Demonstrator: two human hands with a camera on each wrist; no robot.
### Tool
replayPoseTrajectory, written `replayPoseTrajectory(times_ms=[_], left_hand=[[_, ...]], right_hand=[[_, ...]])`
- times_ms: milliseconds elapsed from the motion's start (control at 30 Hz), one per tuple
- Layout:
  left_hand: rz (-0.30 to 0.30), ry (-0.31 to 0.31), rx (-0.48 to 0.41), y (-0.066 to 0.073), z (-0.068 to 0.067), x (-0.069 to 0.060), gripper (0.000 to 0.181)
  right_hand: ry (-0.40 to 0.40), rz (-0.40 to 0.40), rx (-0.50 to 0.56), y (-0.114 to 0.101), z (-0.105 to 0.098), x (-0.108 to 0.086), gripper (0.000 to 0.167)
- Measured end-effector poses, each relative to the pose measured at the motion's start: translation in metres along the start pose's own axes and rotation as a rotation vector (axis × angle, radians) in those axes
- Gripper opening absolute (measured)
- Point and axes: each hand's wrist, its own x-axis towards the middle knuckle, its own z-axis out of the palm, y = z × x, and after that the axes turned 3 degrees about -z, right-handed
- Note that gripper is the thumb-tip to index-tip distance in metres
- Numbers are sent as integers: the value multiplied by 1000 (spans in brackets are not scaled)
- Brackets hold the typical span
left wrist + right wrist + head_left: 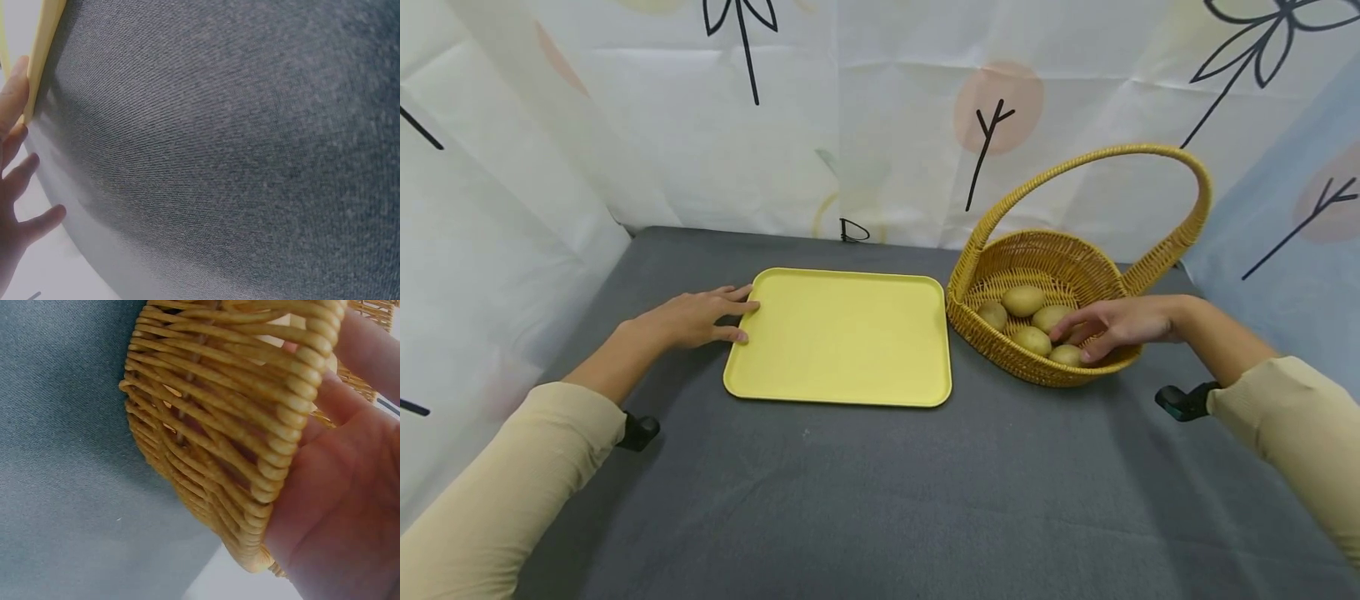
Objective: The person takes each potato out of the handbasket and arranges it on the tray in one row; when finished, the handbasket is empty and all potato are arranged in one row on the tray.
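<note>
A yellow tray lies flat on the grey cloth. My left hand is at its left side, fingers spread, with the thumb and some fingertips touching the rim; the left wrist view shows this hand beside the tray's edge. Inside the yellow wicker basket are several potatoes. My right hand reaches over the basket's right side, its fingers bent down among them. In the right wrist view, the woven wall partly hides the fingers of this hand; their grip on a potato is unclear.
The basket's tall handle arches above it, close to the white patterned curtain at the back. Grey cloth covers the table in front of the tray. A pale blue curtain hangs at the right.
</note>
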Motion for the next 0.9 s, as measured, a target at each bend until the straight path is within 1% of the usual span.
replayPoseTrajectory(times_ms=[200, 300, 433, 500, 733, 900], left_hand=[[6, 8, 19, -1, 0, 1, 71], [3, 5, 13, 0, -1, 0, 71], [2, 10, 5, 1, -1, -1, 71], [6, 13, 7, 2, -1, -2, 71], [3, 11, 9, 0, -2, -2, 71], [5, 3, 4, 1, -1, -1, 71]], right_hand=[[-18, 18, -39, -1, -3, 1, 60], [-24, 45, -37, -2, -3, 4, 60], [-32, 75, -8, -5, -1, 9, 60], [-34, 77, 8, -6, -1, 12, 59], [-18, 12, -11, -12, 4, 14, 52], [20, -41, -65, -15, 9, 10, 48]])
